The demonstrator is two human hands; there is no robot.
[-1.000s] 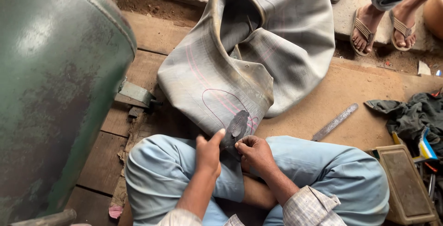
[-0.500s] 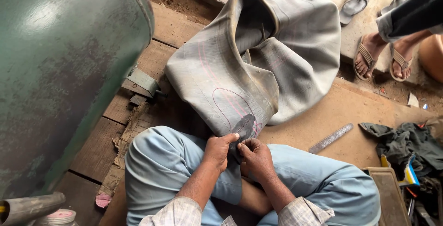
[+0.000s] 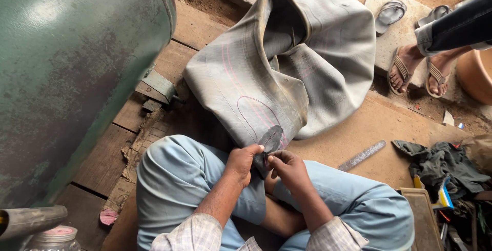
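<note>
Seated cross-legged on wooden boards. Left hand [image 3: 243, 163] and right hand [image 3: 287, 166] both pinch a dark rubber patch [image 3: 270, 139] at the near edge of the grey inner tube [image 3: 287, 71], which is draped across the lap with a pink outline marked. Metal file [image 3: 362, 155] lies right. Risk: patch seats crooked or creased if fingers slip.

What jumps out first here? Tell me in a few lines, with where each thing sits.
The big grey inner tube, crumpled on the wooden floor in the middle, draws the eye first. At its near edge the left hand and right hand pinch a dark patch inside a pink oval marking. A large green metal tank fills the left side, and a person's sandalled feet stand at upper right.
</note>
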